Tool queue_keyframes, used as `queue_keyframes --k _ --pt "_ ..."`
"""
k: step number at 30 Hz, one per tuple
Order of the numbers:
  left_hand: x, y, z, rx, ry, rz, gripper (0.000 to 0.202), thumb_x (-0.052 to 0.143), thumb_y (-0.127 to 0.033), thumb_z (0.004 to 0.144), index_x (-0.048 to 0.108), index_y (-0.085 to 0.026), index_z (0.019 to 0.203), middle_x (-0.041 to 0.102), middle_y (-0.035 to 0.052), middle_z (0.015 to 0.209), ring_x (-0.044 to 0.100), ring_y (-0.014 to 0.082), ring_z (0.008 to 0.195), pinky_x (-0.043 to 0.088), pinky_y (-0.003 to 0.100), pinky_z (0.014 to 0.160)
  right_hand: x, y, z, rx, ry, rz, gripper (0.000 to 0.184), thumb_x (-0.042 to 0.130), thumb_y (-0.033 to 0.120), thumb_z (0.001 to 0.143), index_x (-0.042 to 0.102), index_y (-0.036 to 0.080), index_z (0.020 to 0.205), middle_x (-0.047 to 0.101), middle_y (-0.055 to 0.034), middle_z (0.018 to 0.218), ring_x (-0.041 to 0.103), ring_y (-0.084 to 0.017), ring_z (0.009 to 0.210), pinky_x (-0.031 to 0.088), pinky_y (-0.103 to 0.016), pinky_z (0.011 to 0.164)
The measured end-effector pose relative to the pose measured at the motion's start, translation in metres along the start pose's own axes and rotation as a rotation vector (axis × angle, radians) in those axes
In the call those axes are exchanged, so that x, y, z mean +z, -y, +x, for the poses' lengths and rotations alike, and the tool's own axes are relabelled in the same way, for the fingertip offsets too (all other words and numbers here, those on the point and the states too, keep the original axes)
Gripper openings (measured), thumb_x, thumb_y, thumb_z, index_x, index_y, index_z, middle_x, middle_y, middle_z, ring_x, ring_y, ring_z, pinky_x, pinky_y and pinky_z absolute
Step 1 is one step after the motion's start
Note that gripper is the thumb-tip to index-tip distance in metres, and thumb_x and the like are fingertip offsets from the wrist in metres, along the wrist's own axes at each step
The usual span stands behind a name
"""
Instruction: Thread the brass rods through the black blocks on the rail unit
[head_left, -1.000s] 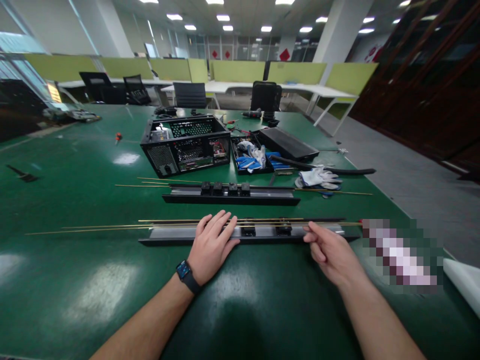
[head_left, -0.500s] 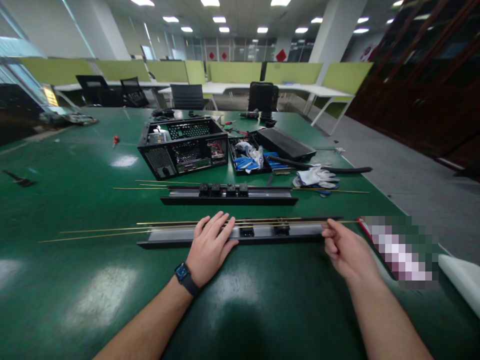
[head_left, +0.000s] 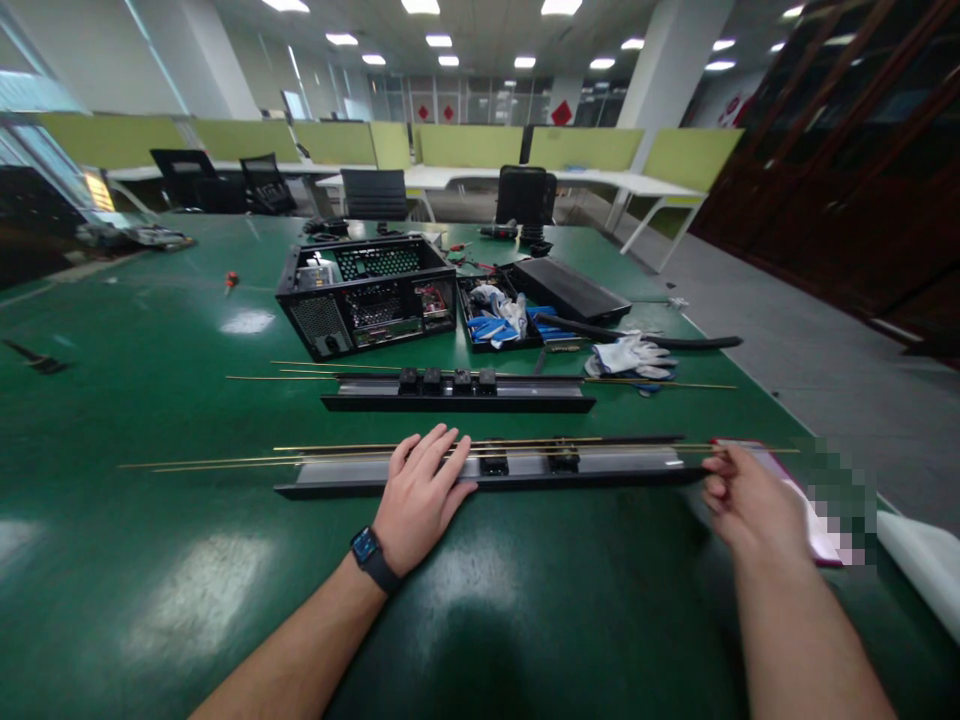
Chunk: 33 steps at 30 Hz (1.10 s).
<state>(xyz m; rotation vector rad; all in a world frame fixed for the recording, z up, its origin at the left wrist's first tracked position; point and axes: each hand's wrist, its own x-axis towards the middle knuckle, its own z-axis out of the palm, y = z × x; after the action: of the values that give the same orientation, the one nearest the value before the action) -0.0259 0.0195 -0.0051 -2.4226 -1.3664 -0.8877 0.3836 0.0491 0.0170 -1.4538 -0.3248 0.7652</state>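
My left hand (head_left: 424, 490), a watch on its wrist, lies with fingers stretched across the near black channel (head_left: 630, 462) and the rods on it. Two black blocks (head_left: 493, 461) sit in that channel to the right of the fingers. Several thin brass-coloured rods (head_left: 225, 464) run lengthwise along it and stick out past its left end. Just beyond the channel's right end, my right hand (head_left: 754, 500) pinches one thin brass rod (head_left: 780, 450), whose tip reaches out to the right. The left palm's contact underneath is hidden.
Behind lies a second channel (head_left: 525, 404) with several black blocks and rods. Farther back are an open computer case (head_left: 315, 318), a tray holding gloves (head_left: 499, 318), a flat black cover (head_left: 574, 288), a black tube (head_left: 705, 343) and another glove (head_left: 630, 353). A partly blurred packet (head_left: 825, 545) lies right.
My right hand has moved right, drawing the pinched rod along; its left end has slid right and its tip now pokes out over the packet. My left hand stays in place.
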Motion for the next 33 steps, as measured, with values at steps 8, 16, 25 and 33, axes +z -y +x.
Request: queue_keyframes --k 8,16,25,33 --pt "-0.001 0.0 0.001 0.002 0.001 0.002 0.048 0.062 -0.034 0.101 0.055 -0.023 0.148 0.067 0.0127 0.144 0.058 0.0297 0.14 0.038 0.05 0.117 0.03 -0.014 -0.054 0.055 0.2 -0.049 0.02 0.078 0.028 0.076 0.069 0.011 0.081 0.066 -0.0042 0.063 0.038 -0.006 0.032 0.019 -0.018 0.028" --pt "0.0 0.0 0.001 0.007 0.0 0.011 0.053 0.065 -0.033 0.099 0.054 -0.024 0.15 0.067 0.0124 0.144 0.058 0.03 0.139 0.04 0.05 0.116 0.043 -0.031 -0.082 0.151 0.532 -0.076 0.049 0.092 0.051 0.066 0.069 0.013 0.086 0.07 -0.0052 0.07 0.036 -0.003 0.033 0.019 -0.016 0.031" --pt "-0.001 0.0 0.001 0.002 0.003 0.002 0.05 0.063 -0.034 0.101 0.054 -0.024 0.149 0.067 0.0126 0.144 0.058 0.0298 0.14 0.039 0.05 0.116 0.045 -0.033 -0.085 0.165 0.558 -0.062 0.051 0.093 0.052 0.065 0.067 0.013 0.085 0.071 -0.0053 0.072 0.036 -0.002 0.033 0.02 -0.016 0.031" --pt "0.0 0.0 0.0 -0.001 0.01 0.002 0.048 0.063 -0.035 0.101 0.055 -0.023 0.147 0.066 0.013 0.145 0.056 0.0294 0.141 0.038 0.05 0.117 0.03 -0.017 -0.052 0.12 0.188 0.056 0.021 0.081 0.029 0.078 0.064 0.016 0.078 0.061 0.0019 0.062 0.037 -0.004 0.033 0.021 -0.017 0.027"
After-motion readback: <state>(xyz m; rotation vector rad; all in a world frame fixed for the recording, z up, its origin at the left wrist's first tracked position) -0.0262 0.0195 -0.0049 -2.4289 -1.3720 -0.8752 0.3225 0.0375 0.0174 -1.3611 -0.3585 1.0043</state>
